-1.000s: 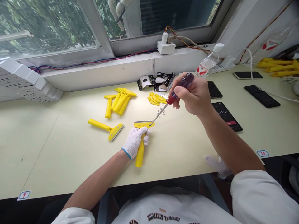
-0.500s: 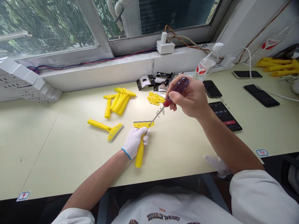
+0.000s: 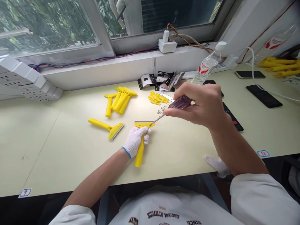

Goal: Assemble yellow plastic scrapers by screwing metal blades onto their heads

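My left hand (image 3: 136, 139), in a white knit glove, is closed round the neck of a yellow scraper (image 3: 140, 154) whose bladed head points away from me. My bare right hand (image 3: 199, 103) grips the dark purple handle of a screwdriver (image 3: 180, 102). Its shaft slants down to the left, and the tip meets the right end of the scraper head. Just beyond lie small loose screws (image 3: 161, 110) and several flat yellow plates (image 3: 157, 98). To the left rests another scraper (image 3: 105, 128) with a blade on it. Several more yellow scraper handles (image 3: 120, 99) are heaped behind.
Black blade packets (image 3: 146, 82) lie by the window ledge. A water bottle (image 3: 206, 67) stands behind my right hand, with phones (image 3: 264, 96) to the right. A white glove (image 3: 217, 165) lies at the front edge. White power sockets (image 3: 25, 81) are stacked at left.
My right hand has turned and lowered, tilting the screwdriver flatter and to the right, its tip still on the scraper head. My left hand keeps its hold.
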Motion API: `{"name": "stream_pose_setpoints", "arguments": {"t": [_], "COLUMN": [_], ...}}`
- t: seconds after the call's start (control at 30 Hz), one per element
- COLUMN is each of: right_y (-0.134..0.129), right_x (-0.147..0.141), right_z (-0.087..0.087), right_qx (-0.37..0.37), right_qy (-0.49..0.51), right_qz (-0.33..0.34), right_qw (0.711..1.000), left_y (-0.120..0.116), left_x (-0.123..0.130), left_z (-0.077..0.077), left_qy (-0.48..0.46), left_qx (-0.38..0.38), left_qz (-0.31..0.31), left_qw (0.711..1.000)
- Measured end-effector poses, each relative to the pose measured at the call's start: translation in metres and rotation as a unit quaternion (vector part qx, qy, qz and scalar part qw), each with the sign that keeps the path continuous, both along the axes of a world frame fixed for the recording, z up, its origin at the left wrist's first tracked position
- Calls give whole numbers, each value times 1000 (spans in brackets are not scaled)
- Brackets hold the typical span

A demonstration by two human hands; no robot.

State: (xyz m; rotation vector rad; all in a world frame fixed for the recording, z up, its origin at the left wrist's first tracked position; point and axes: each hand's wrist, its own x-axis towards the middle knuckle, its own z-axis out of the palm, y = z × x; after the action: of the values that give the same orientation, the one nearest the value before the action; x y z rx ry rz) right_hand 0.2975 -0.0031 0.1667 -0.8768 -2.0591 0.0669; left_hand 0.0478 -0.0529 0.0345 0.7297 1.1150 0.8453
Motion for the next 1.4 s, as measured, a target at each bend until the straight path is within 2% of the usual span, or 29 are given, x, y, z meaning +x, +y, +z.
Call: {"name": "stream_pose_setpoints", "arguments": {"t": [0.07,0.1,0.23,0.3,0.37,0.47,0.57,0.63,0.7,0.77,0.8,0.9,0.97,1.03,1.13,1.2,1.4], "right_y": [-3,-5,-6,-6,-6,-8,-12,-14,-15,-15,-15,-16,-17,-18,-18,-18,-24], "right_x": [0,1,12,18,20,16,10,10,12,14,14,11,9,10,14,14,5], "right_z": [4,7,22,26,25,21,20,23,27,29,29,25,23,25,30,31,29], "right_qx": [24,28,-3,-14,-3,11,-16,-58,-90,-86,-77,-45,-49,-71,-99,-94,-56], "right_qy": [-21,-28,-47,-56,-63,-74,-118,-139,-127,-109,-113,-146,-163,-170,-167,-171,-215], "right_qz": [-53,-50,98,141,123,47,14,46,113,148,136,16,-30,-3,94,106,-71], "right_qw": [998,998,994,988,990,996,993,988,981,979,981,988,985,983,977,975,972], "left_y": [0,0,-1,-1,-1,0,1,2,2,2,1,1,1,2,2,2,1], "left_x": [0,0,1,1,0,-1,-3,-3,-3,-2,-2,0,0,-1,-1,-1,0], "left_z": [0,1,3,3,3,1,-3,-5,-5,-4,-3,-2,-2,-3,-4,-4,-2], "left_qy": [9,15,38,41,41,46,44,43,49,61,68,83,83,79,79,82,86], "left_qx": [1,0,-2,-1,-2,1,8,8,8,9,9,6,7,7,8,8,12], "left_qz": [-1,-3,-16,-20,-22,-25,-14,-12,-20,-27,-28,-31,-27,-26,-29,-29,-27], "left_qw": [1000,1000,999,999,999,999,999,999,999,998,997,996,996,997,996,996,996]}}
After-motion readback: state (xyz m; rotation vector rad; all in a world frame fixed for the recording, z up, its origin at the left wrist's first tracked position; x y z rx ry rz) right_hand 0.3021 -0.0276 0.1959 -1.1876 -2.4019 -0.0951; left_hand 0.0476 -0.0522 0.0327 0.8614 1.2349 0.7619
